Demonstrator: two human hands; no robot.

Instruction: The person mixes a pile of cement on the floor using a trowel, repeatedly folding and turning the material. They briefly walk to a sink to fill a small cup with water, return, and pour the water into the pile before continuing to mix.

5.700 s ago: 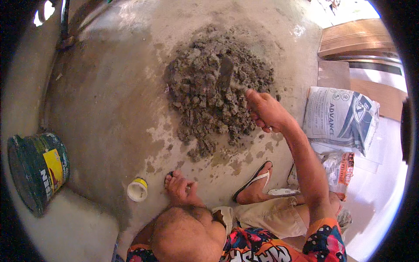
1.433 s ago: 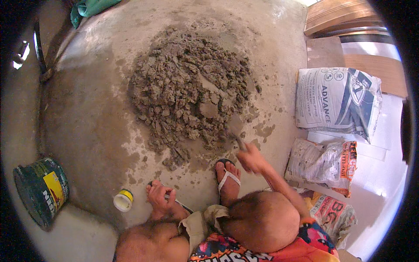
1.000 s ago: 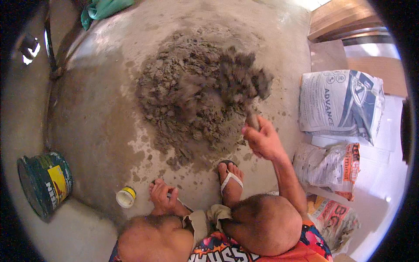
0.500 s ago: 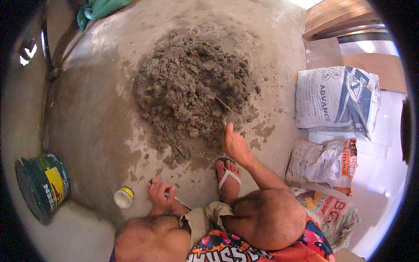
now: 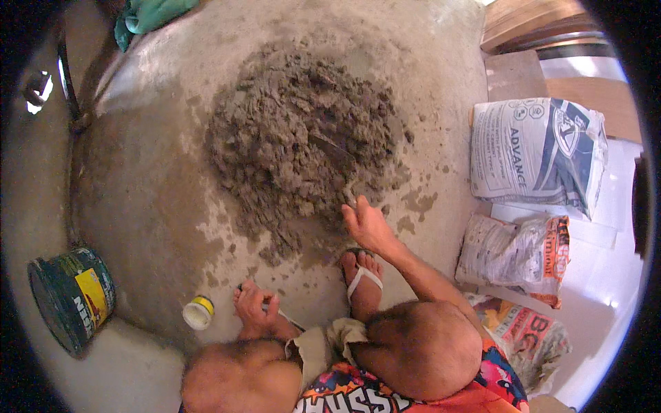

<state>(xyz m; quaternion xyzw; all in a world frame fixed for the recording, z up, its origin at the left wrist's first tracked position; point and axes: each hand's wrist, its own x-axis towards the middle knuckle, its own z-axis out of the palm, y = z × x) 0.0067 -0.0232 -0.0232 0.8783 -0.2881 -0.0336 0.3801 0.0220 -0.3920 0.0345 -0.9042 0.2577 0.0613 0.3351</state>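
A heap of wet, lumpy grey mortar (image 5: 275, 144) lies on the concrete floor in front of me. My right hand (image 5: 365, 224) is closed round the handle of a trowel (image 5: 334, 146) at the heap's near right side. The trowel's blade is partly sunk in the mortar, and its neck shows just beyond my fingers. My left hand (image 5: 258, 308) is low beside my left foot, with its fingers curled; what they hold, if anything, is hidden. A small white tub with a yellow band (image 5: 198, 313) stands to the left of that hand.
A dark green bucket with a yellow label (image 5: 79, 299) is at the left. Along the right lie a white-and-blue cement bag (image 5: 537, 155), a crumpled white-and-orange bag (image 5: 513, 255) and another crumpled bag (image 5: 527, 334). Wooden boards (image 5: 533, 24) lean at the far right; green cloth (image 5: 155, 15) lies at the far left.
The trowel blade now shows more, further up and left in the mortar. My right hand has turned slightly and shifted a little. My left hand stays in place.
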